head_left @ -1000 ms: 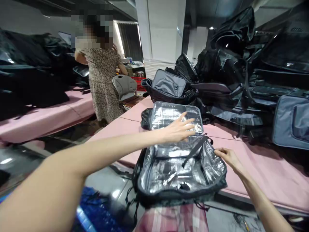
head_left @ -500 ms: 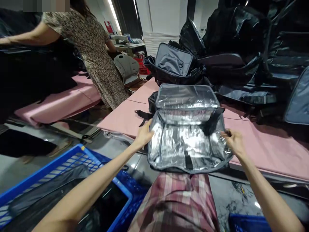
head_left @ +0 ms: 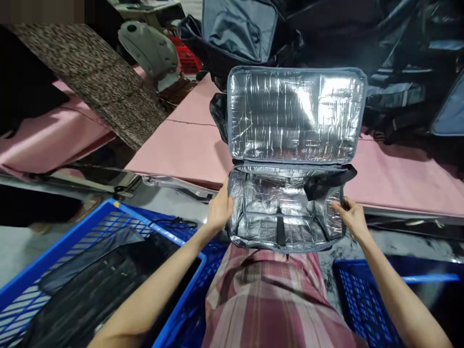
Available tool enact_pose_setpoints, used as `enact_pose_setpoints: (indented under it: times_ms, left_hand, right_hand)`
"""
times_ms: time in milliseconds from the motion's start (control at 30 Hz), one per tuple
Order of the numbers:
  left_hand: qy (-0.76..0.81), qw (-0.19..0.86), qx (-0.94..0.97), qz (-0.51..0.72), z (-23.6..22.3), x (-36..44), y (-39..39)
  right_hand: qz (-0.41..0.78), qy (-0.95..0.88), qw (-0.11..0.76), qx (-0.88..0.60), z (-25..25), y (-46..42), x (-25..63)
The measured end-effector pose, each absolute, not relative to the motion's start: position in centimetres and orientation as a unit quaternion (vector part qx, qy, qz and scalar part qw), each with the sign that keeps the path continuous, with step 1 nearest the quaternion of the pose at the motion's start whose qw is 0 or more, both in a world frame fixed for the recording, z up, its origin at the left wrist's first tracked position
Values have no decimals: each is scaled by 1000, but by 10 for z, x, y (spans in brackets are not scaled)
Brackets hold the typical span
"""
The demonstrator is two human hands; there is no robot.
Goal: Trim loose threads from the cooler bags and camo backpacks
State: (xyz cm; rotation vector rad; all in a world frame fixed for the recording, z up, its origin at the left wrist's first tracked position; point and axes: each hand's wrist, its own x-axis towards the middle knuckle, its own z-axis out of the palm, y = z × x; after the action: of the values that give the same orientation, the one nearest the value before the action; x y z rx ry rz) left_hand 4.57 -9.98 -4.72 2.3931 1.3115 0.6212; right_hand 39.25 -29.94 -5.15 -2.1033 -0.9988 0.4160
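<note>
Between my hands an insulated bag [head_left: 261, 193] with a silver foil lining faces me, its lid [head_left: 268, 116] raised at the back. My left hand [head_left: 219, 209] grips the bag's left side wall, thumb on the foil and fingers hidden behind it. On the opposite side, my right hand [head_left: 352, 216] pinches the right wall with its thumb inside. A black strap [head_left: 328, 182] hangs over the inner right corner, and a short black strip [head_left: 281, 229] lies on the front lining. The bag's front edge is over my lap at the table edge.
A pink-covered table [head_left: 181, 150] runs across, with a pile of black bags [head_left: 333, 43] behind. One grey-lined bag [head_left: 239, 29] stands open there. Blue crates [head_left: 108, 205] flank me; the left one holds black bags. A person in a patterned dress [head_left: 97, 82] stands at left.
My view has tipped downward. The bag's lid now stands more upright and shows more of its foil side. Both hands keep their hold on the side walls.
</note>
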Motion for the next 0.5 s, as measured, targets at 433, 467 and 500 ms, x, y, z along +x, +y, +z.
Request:
enact_pose_setpoints:
  times_ms: [433, 467, 500]
  left_hand:
    - [506, 412, 740, 162, -78, 61, -194]
    - [500, 526, 682, 93, -88, 72, -207]
    - [503, 628, 593, 28, -100, 84, -218]
  right_hand:
    - [-92, -356, 282, -886, -29, -359, 328]
    - [-45, -377, 274, -883, -33, -358, 315]
    - [21, -407, 261, -875, -41, -355, 303]
